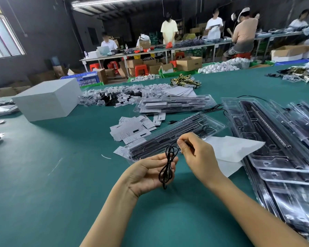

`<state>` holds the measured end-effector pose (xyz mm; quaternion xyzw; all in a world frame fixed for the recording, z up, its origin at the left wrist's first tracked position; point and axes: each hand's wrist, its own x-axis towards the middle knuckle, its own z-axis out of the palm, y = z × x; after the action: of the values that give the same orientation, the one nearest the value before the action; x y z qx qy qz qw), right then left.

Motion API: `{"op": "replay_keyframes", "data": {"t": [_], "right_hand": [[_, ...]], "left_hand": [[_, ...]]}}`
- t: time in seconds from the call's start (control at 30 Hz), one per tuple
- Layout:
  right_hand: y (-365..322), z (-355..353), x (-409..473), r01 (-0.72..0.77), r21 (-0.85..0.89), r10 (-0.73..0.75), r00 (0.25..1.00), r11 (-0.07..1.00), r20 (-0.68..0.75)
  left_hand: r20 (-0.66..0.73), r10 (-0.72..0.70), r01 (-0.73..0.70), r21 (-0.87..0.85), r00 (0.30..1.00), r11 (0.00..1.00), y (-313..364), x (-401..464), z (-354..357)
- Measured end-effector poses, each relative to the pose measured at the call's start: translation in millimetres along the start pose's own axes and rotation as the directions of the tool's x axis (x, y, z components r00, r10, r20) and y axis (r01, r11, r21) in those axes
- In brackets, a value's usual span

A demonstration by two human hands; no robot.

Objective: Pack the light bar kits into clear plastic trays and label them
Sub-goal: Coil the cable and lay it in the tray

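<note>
A coiled black cable (167,167) lies across the palm and fingers of my left hand (146,175), which holds it palm up just above the green table. My right hand (194,154) pinches the cable's upper end between thumb and fingertips. Right behind both hands lies a clear plastic tray (175,138) holding black light bars. A heap of white label cards (132,130) sits beyond that tray. A stack of packed trays (173,104) rests farther back. More clear trays (282,139) with light bars spread along the right.
A white sheet (234,148) lies under the right-hand trays. A white box (48,98) stands at the left. Bagged small parts (111,97) and brass hardware (185,81) lie at the back. Several people work at distant benches.
</note>
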<state>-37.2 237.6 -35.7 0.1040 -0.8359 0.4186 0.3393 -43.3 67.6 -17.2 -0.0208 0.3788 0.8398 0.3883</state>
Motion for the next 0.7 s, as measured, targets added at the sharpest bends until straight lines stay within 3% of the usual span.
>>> {"op": "replay_keyframes", "data": {"t": [0.4, 0.53, 0.7], "right_hand": [[2.1, 4.8, -3.6, 0.028, -0.026, -0.029, 0.999, 0.999, -0.028], [2.0, 4.6, -3.7, 0.061, -0.076, -0.066, 0.996, 0.995, -0.063], [1.0, 4.5, -5.1, 0.071, -0.126, -0.072, 0.997, 0.989, -0.007]], "left_hand": [[-0.162, 0.185, -0.210, -0.151, 0.969, 0.966, 6.4, 7.4, -3.3], [-0.149, 0.161, -0.180, -0.119, 0.976, 0.976, 2.2, 8.6, -0.7], [-0.128, 0.202, -0.204, -0.001, 0.971, 0.979, -1.4, 8.3, 4.4]]}}
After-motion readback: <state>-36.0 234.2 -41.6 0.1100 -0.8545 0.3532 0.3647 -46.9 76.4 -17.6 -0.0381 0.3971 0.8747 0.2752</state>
